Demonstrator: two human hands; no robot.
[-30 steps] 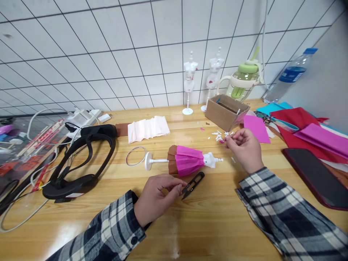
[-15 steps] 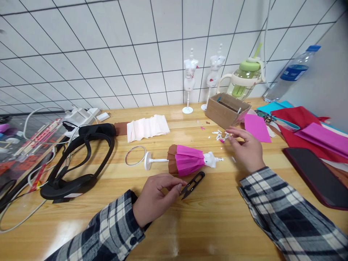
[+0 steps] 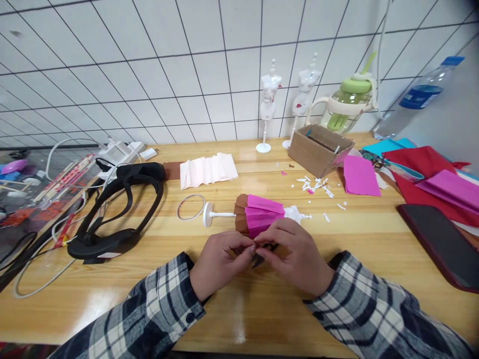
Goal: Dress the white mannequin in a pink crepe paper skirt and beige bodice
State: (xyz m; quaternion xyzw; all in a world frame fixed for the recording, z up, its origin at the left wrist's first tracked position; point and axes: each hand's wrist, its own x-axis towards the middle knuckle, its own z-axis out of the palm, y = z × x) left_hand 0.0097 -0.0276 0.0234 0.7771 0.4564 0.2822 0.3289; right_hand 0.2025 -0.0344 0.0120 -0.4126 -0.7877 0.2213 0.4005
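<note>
My left hand (image 3: pixel 226 259) and my right hand (image 3: pixel 294 254) meet in front of the doll-sized dress form. Both are closed in a pinch, fingertips nearly touching; whatever lies between them is too small or hidden to name. Black thread snips (image 3: pixel 257 261) show partly beneath the fingers, mostly covered by my right hand. Just beyond, the white dress form (image 3: pixel 294 213) lies on its side, its round base to the left. It wears a pleated magenta paper skirt (image 3: pixel 262 212) over a brown pleated layer (image 3: pixel 241 214). My right fingers overlap the skirt's near edge in view.
White paper scraps (image 3: pixel 316 185) lie by a cardboard box (image 3: pixel 320 152). Two small dress forms (image 3: pixel 269 107) stand at the wall. Pleated pale paper (image 3: pixel 208 170), a ring (image 3: pixel 190 207) and a black headset strap (image 3: pixel 119 239) are left; a phone (image 3: pixel 441 244) lies right.
My right hand has left the white scraps and come left and nearer, up against my left hand. It now covers much of the snips. The view has shifted slightly.
</note>
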